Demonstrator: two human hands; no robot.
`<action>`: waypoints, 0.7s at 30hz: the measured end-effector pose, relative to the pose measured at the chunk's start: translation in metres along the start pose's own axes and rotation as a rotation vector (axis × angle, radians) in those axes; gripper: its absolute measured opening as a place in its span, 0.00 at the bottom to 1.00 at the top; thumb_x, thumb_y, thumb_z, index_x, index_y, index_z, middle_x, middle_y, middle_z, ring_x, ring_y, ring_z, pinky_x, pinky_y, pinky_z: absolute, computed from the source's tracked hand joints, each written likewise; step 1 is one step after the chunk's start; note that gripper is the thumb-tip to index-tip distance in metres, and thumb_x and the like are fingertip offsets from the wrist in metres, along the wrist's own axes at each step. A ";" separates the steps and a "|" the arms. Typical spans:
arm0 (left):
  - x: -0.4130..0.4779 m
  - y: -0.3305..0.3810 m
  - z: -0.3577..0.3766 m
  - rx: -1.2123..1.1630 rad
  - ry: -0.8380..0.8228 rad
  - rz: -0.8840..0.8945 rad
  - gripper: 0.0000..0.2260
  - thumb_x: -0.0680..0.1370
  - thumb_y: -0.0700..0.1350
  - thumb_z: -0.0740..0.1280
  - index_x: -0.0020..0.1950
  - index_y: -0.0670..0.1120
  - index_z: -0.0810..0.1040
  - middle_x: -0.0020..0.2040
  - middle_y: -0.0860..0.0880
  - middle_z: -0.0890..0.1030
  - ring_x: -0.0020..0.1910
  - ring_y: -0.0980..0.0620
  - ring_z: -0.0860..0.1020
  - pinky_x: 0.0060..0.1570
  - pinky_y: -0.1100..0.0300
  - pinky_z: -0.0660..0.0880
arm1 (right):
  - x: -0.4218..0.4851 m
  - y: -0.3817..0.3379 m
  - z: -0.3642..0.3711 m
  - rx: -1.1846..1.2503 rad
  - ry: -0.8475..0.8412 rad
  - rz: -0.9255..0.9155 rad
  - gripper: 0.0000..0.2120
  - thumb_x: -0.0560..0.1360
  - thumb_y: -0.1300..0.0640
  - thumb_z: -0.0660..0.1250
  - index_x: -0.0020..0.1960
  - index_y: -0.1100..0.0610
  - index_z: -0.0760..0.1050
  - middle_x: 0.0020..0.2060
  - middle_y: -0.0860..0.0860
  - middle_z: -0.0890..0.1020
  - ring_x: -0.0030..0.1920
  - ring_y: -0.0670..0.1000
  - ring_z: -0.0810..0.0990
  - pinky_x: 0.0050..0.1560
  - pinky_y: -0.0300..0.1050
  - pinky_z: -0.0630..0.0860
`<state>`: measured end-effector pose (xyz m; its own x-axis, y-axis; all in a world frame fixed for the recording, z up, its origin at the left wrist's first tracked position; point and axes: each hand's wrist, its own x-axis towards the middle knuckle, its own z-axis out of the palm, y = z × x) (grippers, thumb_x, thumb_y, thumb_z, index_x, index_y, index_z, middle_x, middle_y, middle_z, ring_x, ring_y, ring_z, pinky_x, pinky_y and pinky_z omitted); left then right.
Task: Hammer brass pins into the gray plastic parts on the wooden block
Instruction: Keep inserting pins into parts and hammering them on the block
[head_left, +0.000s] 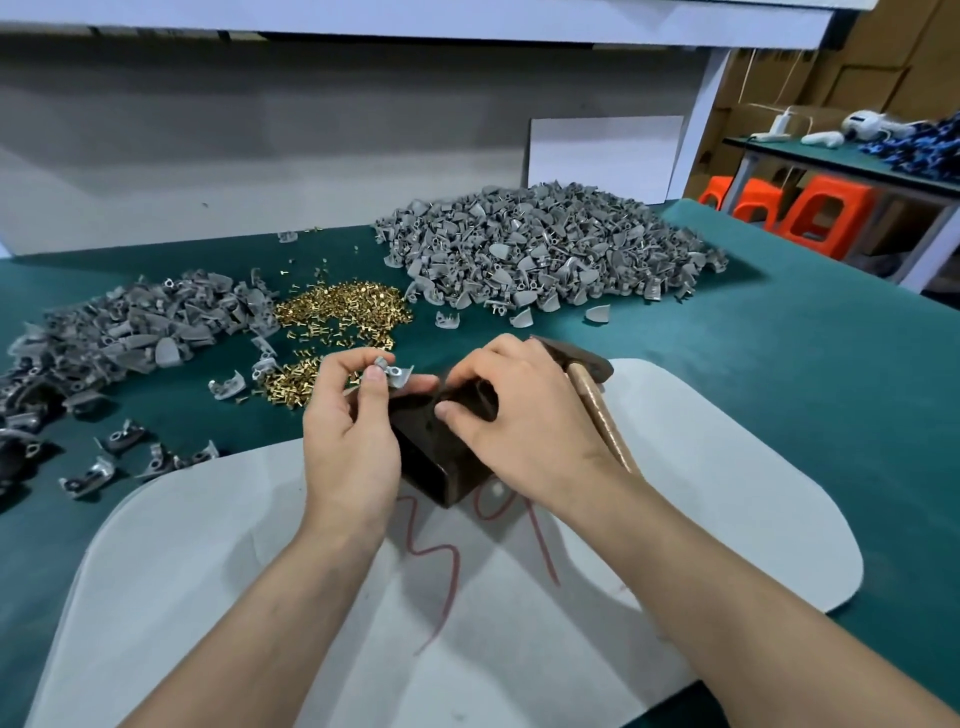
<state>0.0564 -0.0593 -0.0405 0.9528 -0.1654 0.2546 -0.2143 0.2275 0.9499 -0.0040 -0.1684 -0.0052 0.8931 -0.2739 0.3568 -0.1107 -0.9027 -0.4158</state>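
My left hand pinches a small gray plastic part between thumb and fingers, just above the left end of the dark wooden block. My right hand grips the hammer, whose wooden handle runs under my palm and whose dark head points away from me; its fingertips touch the block's top. A heap of brass pins lies behind my left hand.
A big pile of gray parts sits at the back right, another pile at the left, with loose parts near the table's left front. The block stands on a white sheet marked in red over the green table mat.
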 end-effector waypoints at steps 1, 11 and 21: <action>0.000 0.000 0.000 -0.003 0.011 -0.005 0.10 0.84 0.40 0.56 0.47 0.51 0.72 0.37 0.50 0.85 0.43 0.55 0.83 0.42 0.68 0.77 | 0.000 -0.001 0.000 0.007 -0.011 -0.001 0.08 0.74 0.49 0.68 0.51 0.49 0.79 0.49 0.48 0.76 0.55 0.51 0.70 0.60 0.43 0.61; -0.002 0.001 0.002 0.128 -0.037 0.037 0.11 0.82 0.38 0.57 0.47 0.52 0.74 0.43 0.44 0.82 0.41 0.55 0.81 0.48 0.59 0.77 | -0.003 -0.006 0.003 -0.144 -0.070 -0.119 0.07 0.80 0.55 0.57 0.55 0.54 0.71 0.55 0.50 0.71 0.57 0.51 0.66 0.56 0.48 0.63; -0.002 0.000 0.002 0.169 0.028 0.083 0.10 0.83 0.39 0.57 0.48 0.52 0.73 0.36 0.49 0.79 0.36 0.58 0.79 0.45 0.63 0.75 | -0.006 -0.009 0.000 -0.078 -0.053 -0.151 0.05 0.78 0.55 0.63 0.51 0.55 0.75 0.53 0.50 0.72 0.55 0.52 0.68 0.58 0.51 0.67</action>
<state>0.0541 -0.0610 -0.0402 0.9355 -0.1252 0.3303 -0.3231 0.0747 0.9434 -0.0082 -0.1590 -0.0036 0.9237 -0.1168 0.3649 -0.0048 -0.9559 -0.2938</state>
